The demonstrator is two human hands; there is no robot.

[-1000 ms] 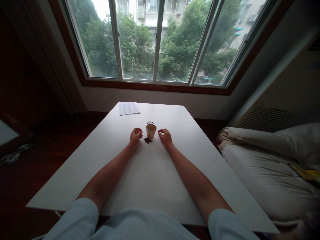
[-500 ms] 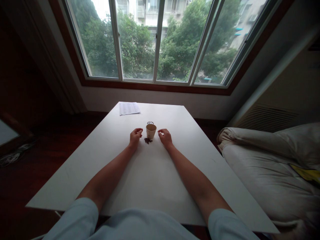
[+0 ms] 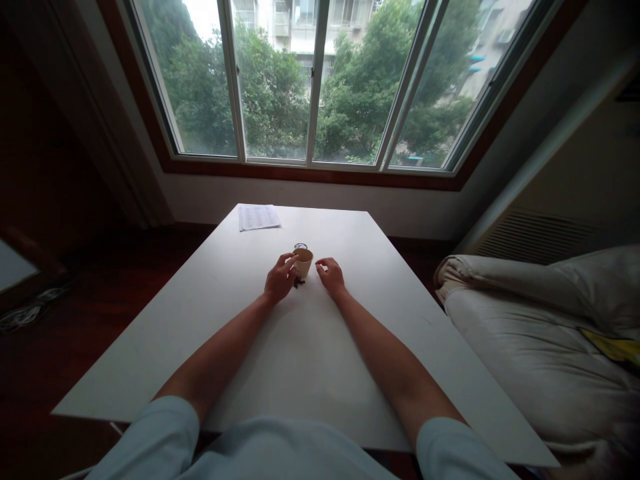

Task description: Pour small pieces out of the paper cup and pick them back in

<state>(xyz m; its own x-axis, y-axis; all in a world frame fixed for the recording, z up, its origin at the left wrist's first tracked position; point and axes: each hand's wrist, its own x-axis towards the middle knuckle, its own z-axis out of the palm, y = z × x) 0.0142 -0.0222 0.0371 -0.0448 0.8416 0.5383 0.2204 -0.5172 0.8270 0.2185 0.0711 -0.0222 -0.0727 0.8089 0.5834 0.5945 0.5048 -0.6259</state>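
Observation:
A small tan paper cup [image 3: 305,268] stands upright near the middle of the white table [image 3: 300,360]. My left hand [image 3: 281,277] is at the cup's left side, fingers apart, the upper ones overlapping its rim; I cannot tell whether they touch it. A little pile of dark reddish-brown pieces [image 3: 299,283] lies just in front of the cup, partly hidden by that hand. To the right of the cup, my right hand [image 3: 331,275] rests on the table with fingers loosely bent and a gap to the thumb, holding nothing.
Behind the cup lies a thin dark looped item [image 3: 301,246], too small to name. Printed papers [image 3: 259,217] lie at the table's far left corner. A pale covered sofa [image 3: 540,327] stands along the right side, and a wide window [image 3: 280,93] is ahead.
My left hand has moved right and slightly forward, from beside the cup up to its left side, now covering part of the dark pieces. My right hand has stayed still.

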